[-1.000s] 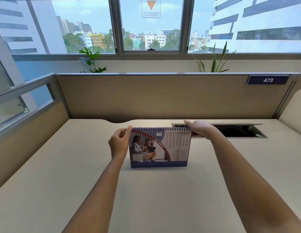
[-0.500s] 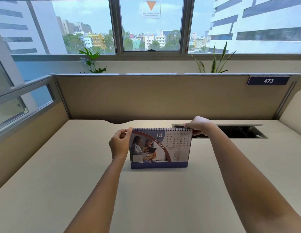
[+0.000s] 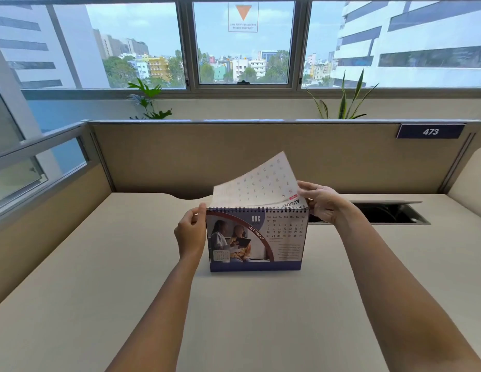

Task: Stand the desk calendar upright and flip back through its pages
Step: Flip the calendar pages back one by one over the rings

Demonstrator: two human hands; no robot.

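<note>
The spiral-bound desk calendar (image 3: 257, 238) stands upright in the middle of the beige desk (image 3: 234, 318), its August page with a photo and date grid facing me. My left hand (image 3: 189, 233) grips its upper left corner by the spiral binding. My right hand (image 3: 321, 202) pinches the right edge of a white calendar page (image 3: 257, 182), which rises curved above the binding from behind. The date grid on that raised page is blurred.
An open cable tray slot (image 3: 387, 213) sits in the desk right of my right hand. A beige partition (image 3: 234, 154) with a "473" plate (image 3: 430, 131) closes the back; a glass side panel (image 3: 32, 167) stands on the left. Two plants stand behind the partition.
My right hand has lifted a page from behind the calendar up over the spiral binding. The left hand and the calendar stayed put.
</note>
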